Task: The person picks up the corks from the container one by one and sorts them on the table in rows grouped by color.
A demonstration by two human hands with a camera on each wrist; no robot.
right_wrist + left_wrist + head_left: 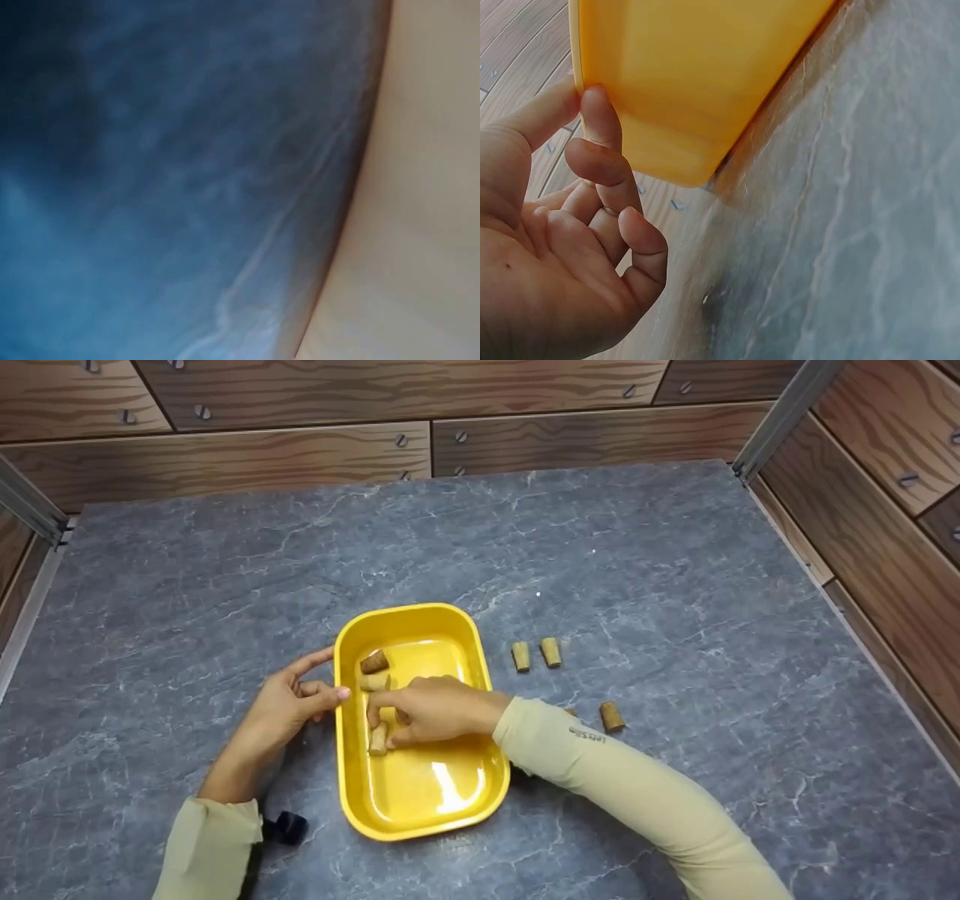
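Observation:
A yellow plastic tray point(420, 825) stands on the table, its long side running away from me. My left hand point(289, 701) pinches its left rim between thumb and fingers; in the left wrist view the thumb and a fingertip meet at the edge. My right hand point(439, 710) reaches over the right wall into the tray, and its thumb and index finger pinch a light cork stopper point(378, 740). Farther up along the left wall lie another light cork point(374, 682) and a darker brown cork point(374, 661). The right wrist view does not show the hand.
Right of the tray, two light corks point(550, 652) stand side by side on the grey marbled table point(675, 607). Closer to the right sleeve is a brown cork point(611, 717), with another mostly hidden behind the sleeve. Wood-patterned walls point(525, 442) border the table.

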